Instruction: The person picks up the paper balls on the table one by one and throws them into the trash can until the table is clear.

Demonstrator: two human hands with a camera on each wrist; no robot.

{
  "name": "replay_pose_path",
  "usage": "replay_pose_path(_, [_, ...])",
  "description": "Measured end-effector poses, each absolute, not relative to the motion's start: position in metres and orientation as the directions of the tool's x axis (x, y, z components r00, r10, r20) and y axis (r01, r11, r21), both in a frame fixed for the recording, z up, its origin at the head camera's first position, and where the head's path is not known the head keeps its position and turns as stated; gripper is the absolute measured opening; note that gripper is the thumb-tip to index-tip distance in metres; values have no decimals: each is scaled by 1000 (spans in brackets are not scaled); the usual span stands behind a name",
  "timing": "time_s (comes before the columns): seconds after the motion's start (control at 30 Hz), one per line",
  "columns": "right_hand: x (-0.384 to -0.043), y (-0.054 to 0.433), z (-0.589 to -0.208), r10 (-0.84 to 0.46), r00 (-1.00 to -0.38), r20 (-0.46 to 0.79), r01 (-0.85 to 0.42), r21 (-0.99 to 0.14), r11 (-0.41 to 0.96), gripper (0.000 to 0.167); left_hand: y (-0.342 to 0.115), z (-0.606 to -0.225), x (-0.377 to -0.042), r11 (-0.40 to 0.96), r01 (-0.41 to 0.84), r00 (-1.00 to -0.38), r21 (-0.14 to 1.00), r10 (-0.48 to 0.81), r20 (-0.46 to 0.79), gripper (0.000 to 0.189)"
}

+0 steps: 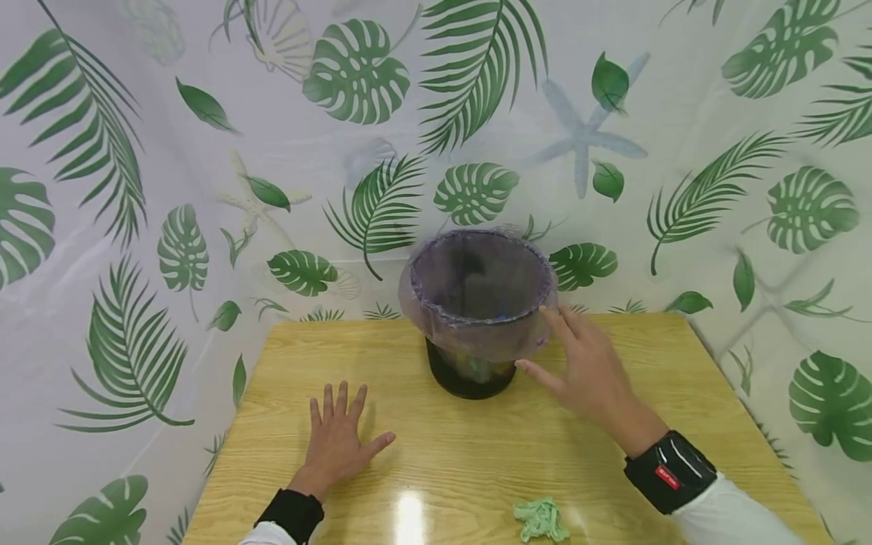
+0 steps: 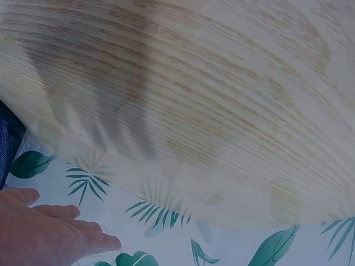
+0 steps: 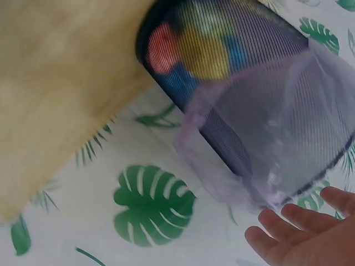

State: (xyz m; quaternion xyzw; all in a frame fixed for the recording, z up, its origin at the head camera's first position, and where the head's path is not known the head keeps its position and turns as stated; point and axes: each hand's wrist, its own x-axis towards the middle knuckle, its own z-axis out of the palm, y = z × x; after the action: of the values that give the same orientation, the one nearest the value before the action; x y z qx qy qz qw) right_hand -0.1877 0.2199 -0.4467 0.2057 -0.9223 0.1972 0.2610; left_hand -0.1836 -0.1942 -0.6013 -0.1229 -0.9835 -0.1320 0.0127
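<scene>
A black mesh wastebasket [image 1: 471,384] stands at the back of the wooden table, lined with a translucent purple bag [image 1: 443,327] folded over its rim. Through the mesh in the right wrist view, red, yellow and blue items [image 3: 202,52] show low inside the basket. My right hand [image 1: 591,369] is at the basket's right side, fingers extended, fingertips right at the bag's folded edge. To the left, my left hand [image 1: 335,446] is spread over the table with its fingers straight and nothing in it. Near the front lies a crumpled light green piece [image 1: 540,520], paper or cloth.
The wooden table [image 1: 381,484] ends at its back edge close behind the basket. A white sheet [image 1: 272,136] printed with green leaves and starfish hangs behind it and along both sides.
</scene>
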Motion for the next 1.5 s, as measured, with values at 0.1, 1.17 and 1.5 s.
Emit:
replay_pose_path(0.1, [-177, 220, -463, -269, -789, 552, -475, -272, 837, 87, -194, -600, -182, 932, 248, -969, 264, 239, 67, 105])
replay_pose_path(1.17, [-97, 215, -557, -528, -834, -157, -420, -441, 794, 91, -195, -591, -183, 938, 229, -973, 259, 229, 28, 103])
replay_pose_path(1.5, [-91, 212, -571, -544, -800, -253, -396, -460, 795, 81, -194, -591, -182, 934, 245, -970, 261, 237, 61, 102])
